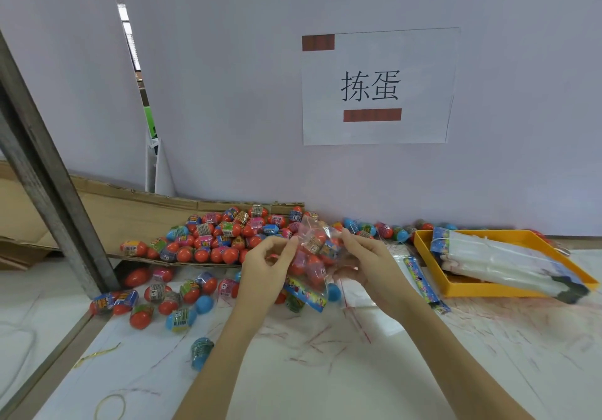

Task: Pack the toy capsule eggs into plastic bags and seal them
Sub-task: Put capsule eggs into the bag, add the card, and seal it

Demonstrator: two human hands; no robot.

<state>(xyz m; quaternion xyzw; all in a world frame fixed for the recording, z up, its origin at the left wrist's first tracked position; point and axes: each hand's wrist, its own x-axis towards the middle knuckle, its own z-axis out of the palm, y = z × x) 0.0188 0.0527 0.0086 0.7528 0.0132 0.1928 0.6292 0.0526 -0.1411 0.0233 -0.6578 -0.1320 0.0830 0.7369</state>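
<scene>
A clear plastic bag filled with red capsule eggs is held up just above the tabletop, in the middle of the view. Its colourful printed header strip hangs at the lower end, toward the person. The left hand pinches the bag's upper left edge between thumb and fingertips, so its grip is closed on the plastic. The right hand holds the bag's right side with fingers curled round it, its grip likewise closed on the bag.

Behind the hands, a large heap of toy capsule eggs, mostly red with some blue and pink halves and printed labels, lies on a flattened sheet of cardboard. More loose eggs are scattered on the pale marbled tabletop to the left of the left forearm, and one blue egg lies alone nearer the person. A row of eggs also runs along the foot of the wall on the right.

To the right, an orange tray holds a stack of empty bags with blue printed headers. One flat empty bag lies between the right hand and the tray. A yellow rubber band sits near the lower left edge. On the wall hangs a white paper sign with two Chinese characters.
</scene>
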